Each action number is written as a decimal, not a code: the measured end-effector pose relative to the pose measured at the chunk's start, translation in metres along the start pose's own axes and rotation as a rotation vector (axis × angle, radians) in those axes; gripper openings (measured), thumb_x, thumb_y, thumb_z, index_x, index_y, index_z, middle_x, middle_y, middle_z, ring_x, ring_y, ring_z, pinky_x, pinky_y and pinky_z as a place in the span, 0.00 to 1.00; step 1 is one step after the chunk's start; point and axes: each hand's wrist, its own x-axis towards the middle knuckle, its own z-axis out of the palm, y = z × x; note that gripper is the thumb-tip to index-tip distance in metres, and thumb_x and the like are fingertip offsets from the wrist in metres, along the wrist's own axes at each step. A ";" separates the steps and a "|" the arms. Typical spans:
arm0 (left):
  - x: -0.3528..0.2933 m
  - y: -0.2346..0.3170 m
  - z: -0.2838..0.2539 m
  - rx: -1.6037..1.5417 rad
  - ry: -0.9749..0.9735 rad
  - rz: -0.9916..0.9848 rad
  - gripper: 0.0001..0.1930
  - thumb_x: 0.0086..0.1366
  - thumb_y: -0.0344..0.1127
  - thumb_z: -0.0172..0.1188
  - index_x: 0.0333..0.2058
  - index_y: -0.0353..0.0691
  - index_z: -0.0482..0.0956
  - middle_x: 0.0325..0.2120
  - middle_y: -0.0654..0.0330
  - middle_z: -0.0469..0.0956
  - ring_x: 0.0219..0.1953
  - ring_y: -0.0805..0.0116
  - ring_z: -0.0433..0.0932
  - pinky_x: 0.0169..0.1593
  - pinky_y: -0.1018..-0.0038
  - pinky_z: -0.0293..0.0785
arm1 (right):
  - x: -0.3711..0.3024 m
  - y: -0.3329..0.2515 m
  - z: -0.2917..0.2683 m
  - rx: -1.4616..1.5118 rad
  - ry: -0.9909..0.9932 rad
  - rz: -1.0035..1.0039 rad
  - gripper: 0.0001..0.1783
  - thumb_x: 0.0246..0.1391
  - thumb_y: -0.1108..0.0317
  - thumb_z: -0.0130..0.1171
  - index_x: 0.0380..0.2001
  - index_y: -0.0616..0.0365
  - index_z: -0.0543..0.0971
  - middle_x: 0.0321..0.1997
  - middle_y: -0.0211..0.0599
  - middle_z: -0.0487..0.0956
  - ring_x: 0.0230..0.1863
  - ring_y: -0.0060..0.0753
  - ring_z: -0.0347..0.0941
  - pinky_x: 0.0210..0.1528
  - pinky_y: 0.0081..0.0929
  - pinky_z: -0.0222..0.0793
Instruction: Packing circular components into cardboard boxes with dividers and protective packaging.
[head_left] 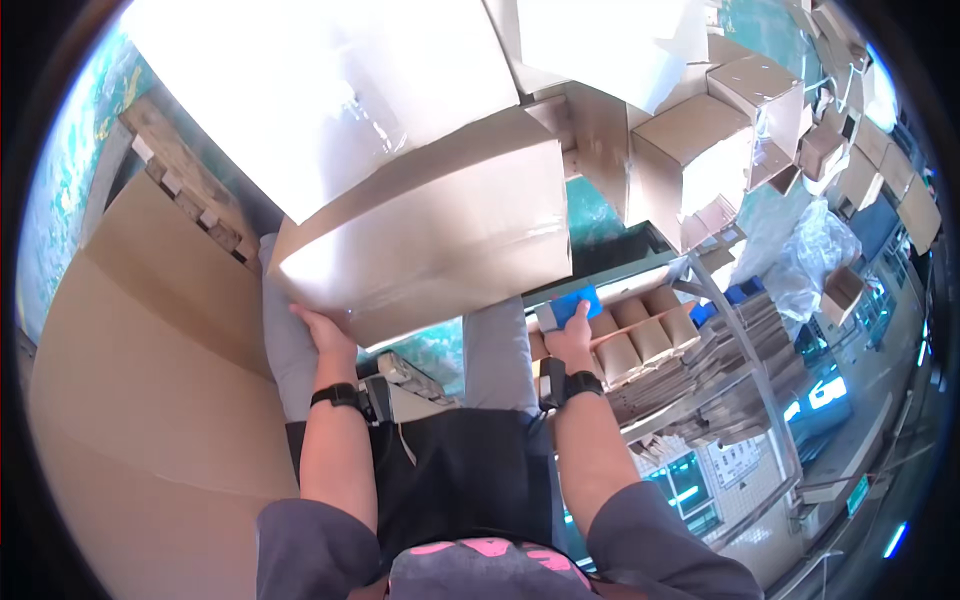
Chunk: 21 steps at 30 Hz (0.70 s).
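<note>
Green floor [593, 212] is seen. A blue thing [584, 299] is gripped by the right hand [572, 341], near the big box [440, 245]. The box's edge is touched by the left hand [327, 335]; its grip can't be told.

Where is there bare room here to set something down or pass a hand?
Green floor shows between the brown box and the open cartons to its right, and again between the grey-clad legs, below the box. It looks crowded around the right hand, which holds a blue item beside a row of small cartons and stacked flat cardboard.
</note>
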 end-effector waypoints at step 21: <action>0.001 0.018 0.057 0.365 -0.073 -0.222 0.27 0.68 0.55 0.37 0.59 0.46 0.58 0.58 0.61 0.63 0.59 0.64 0.61 0.56 0.66 0.60 | -0.010 -0.079 0.065 -0.087 -0.029 -0.303 0.29 0.63 0.49 0.43 0.45 0.70 0.70 0.36 0.45 0.79 0.37 0.40 0.77 0.47 0.37 0.72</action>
